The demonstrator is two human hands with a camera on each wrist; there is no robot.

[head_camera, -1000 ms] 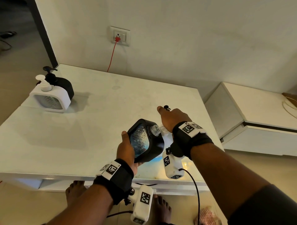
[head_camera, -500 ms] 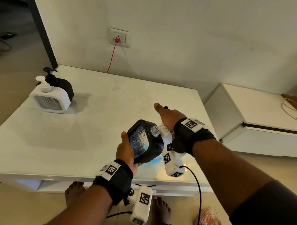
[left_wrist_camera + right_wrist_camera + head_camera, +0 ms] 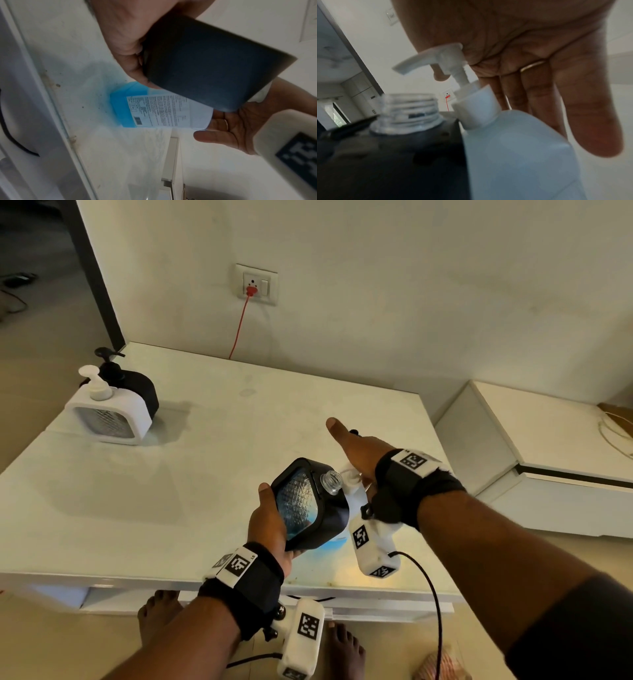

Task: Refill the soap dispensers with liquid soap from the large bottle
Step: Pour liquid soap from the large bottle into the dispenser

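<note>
Upper left of the head view, on the desk (image 3: pixel 212 474): we see a white dispenser (image 3: pixel 109 414) and a black one (image 3: pixel 138 392) right behind it, both with pumps on. We can't tell their fill level, so we can't say if they are done or waiting.

Centre of frame: our left hand (image 3: pixel 270 522) is wrapped round a second black dispenser (image 3: pixel 310 505), thumb on the front edge, holding it tilted above the desk. Its pump is off and the clear threaded neck (image 3: pixel 331 481) is open. Some bluish liquid seems to show through the textured window; level unclear.

Just right of it: the big bottle (image 3: pixel 522 155), white pump (image 3: pixel 436 59) fitted, blue soap in its lower part in the left wrist view, standing right beside the dispenser. Our right hand (image 3: pixel 359 453) sits over the pump with fingers straight and spread, palm at the pump head, gripping nothing. Whether it presses, we can't tell.

Our read: dispenser opened and brought to the bottle, soap transfer about to go or mid-way. No stream visible. Left: fill it, screw its pump back, deal with any others not done.
</note>
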